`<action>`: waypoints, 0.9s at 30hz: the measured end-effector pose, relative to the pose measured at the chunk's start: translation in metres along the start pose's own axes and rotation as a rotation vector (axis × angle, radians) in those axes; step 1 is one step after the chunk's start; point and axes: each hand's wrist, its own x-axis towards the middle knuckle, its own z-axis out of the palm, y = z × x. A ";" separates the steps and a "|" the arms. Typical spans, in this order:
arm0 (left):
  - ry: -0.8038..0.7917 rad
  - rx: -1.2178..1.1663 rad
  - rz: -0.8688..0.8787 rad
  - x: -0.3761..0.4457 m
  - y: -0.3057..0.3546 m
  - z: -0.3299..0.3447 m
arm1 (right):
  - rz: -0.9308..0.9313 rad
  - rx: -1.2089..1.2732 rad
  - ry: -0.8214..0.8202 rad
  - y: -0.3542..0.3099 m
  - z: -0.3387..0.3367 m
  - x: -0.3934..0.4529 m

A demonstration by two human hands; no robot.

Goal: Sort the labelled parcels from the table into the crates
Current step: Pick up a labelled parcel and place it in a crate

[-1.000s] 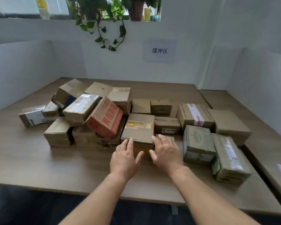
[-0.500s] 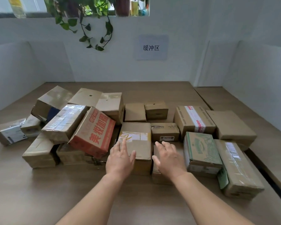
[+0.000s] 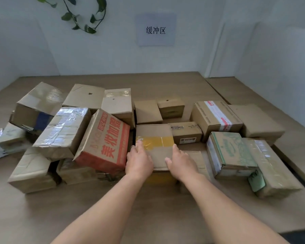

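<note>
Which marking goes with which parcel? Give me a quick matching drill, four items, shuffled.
Things:
1. parcel between both hands
2. tilted parcel left of it
3. parcel at right rear
4. parcel right of the right hand

Markings:
A. green print
B. yellow tape band
C. white tape with red print
D. big red characters

Pairs: 1-B, 2-D, 3-C, 4-A

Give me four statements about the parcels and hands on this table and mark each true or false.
1. Both hands, left hand and right hand, are on the yellow-taped box. True.
2. The red-printed box lies flat on the table. False: it is tilted, leaning on other boxes.
3. The green-printed box is right of the right hand. True.
4. A crate stands on the table. False: only parcels are visible.
</note>
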 end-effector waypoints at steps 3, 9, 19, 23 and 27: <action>-0.019 0.074 -0.033 -0.012 0.000 0.000 | 0.025 -0.004 -0.011 -0.001 -0.001 -0.007; -0.028 0.079 -0.144 -0.058 -0.019 0.000 | 0.103 -0.110 -0.053 0.008 -0.003 -0.035; -0.193 -0.251 -0.253 -0.127 -0.046 0.002 | 0.186 0.354 -0.210 0.031 0.010 -0.105; -0.152 -0.453 -0.230 -0.151 -0.046 -0.008 | 0.061 0.463 -0.146 0.036 0.000 -0.125; -0.015 -0.611 -0.018 -0.176 -0.041 -0.027 | -0.212 0.673 -0.018 0.031 -0.017 -0.148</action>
